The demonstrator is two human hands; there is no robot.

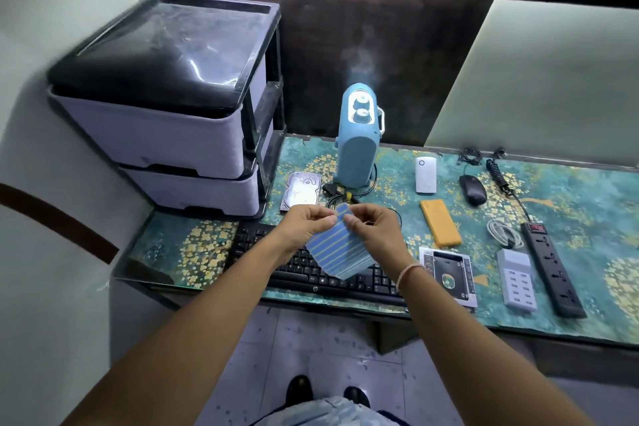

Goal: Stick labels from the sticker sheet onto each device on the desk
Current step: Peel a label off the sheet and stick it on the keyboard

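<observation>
The sticker sheet (pixel 337 247) hangs above the keyboard (pixel 321 264) near the desk's (pixel 587 183) front edge, left hand (pixel 307 223) and right hand (pixel 371 226) each with grip pinched on its top edge, while devices fill the desk's right half toward the power strip (pixel 553 268).

Arms: I see both bare, no sleeves
Right wrist: thin pale bracelet (pixel 408 274)
Feet: dark shoes (pixel 300 387)
</observation>
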